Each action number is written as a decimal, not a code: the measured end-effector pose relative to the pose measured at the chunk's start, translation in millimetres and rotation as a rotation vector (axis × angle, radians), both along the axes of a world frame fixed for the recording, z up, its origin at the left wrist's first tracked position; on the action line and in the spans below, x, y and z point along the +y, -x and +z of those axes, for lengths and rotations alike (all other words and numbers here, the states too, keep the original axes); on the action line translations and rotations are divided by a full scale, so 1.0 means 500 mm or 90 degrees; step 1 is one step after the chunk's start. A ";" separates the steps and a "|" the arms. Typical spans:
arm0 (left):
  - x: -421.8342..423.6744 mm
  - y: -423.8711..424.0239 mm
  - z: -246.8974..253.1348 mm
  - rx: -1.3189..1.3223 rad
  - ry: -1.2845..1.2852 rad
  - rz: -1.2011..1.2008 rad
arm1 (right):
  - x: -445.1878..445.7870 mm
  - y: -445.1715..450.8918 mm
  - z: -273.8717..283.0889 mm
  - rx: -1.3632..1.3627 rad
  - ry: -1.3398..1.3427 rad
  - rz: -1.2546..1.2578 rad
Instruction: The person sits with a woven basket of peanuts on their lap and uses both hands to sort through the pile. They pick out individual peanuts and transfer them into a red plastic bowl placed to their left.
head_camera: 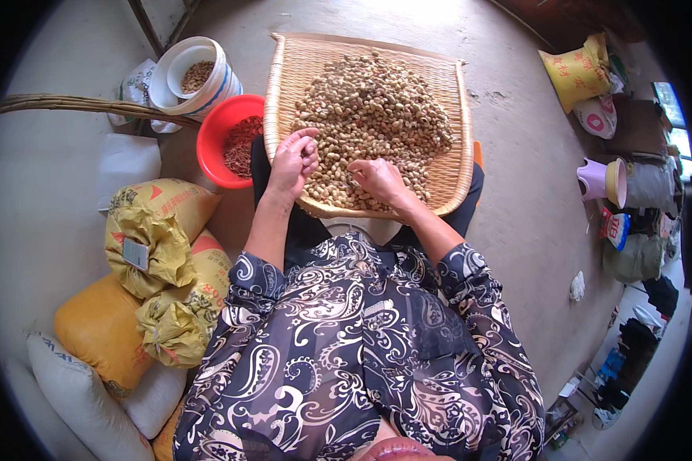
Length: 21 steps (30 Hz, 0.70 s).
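A wide woven wicker winnowing basket point(369, 47) rests across my lap, heaped with what look like unshelled peanuts point(375, 109). At the basket's left side, my left hand point(294, 163) is raised over the edge of the heap with its fingers curled in. Whether anything is inside that hand is hidden. Over the near part of the heap is my right hand point(379, 181), fingers bent towards the thumb above the peanuts. I cannot make out anything between those fingertips.
Left of the basket stand a red plastic basin point(207, 155) of reddish-brown pieces and a white bucket point(222, 75) holding a smaller container. Full sacks point(161, 201) lie at my left, a phone-like object point(135, 253) on one. A lilac stool point(594, 180) is at right.
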<state>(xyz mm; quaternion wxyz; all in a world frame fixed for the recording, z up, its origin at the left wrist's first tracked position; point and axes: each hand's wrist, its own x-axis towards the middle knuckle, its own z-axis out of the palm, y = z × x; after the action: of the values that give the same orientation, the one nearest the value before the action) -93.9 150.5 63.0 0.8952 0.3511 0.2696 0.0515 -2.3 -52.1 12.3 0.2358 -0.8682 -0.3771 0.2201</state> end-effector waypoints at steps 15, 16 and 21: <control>-0.015 -0.012 -0.023 0.040 -0.102 -0.055 | -0.013 0.000 0.022 0.111 -0.111 -0.064; -0.025 -0.012 -0.025 0.063 -0.122 -0.070 | -0.016 -0.005 0.024 0.192 -0.160 -0.089; -0.062 -0.010 -0.041 0.079 -0.135 -0.215 | -0.038 -0.028 0.068 0.864 -0.621 -0.218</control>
<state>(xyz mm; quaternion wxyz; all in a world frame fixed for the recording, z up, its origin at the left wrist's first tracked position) -88.9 119.4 42.4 0.8307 0.4862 0.2547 -0.0934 11.8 -71.0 46.2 0.7882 -0.3946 -0.0699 0.4671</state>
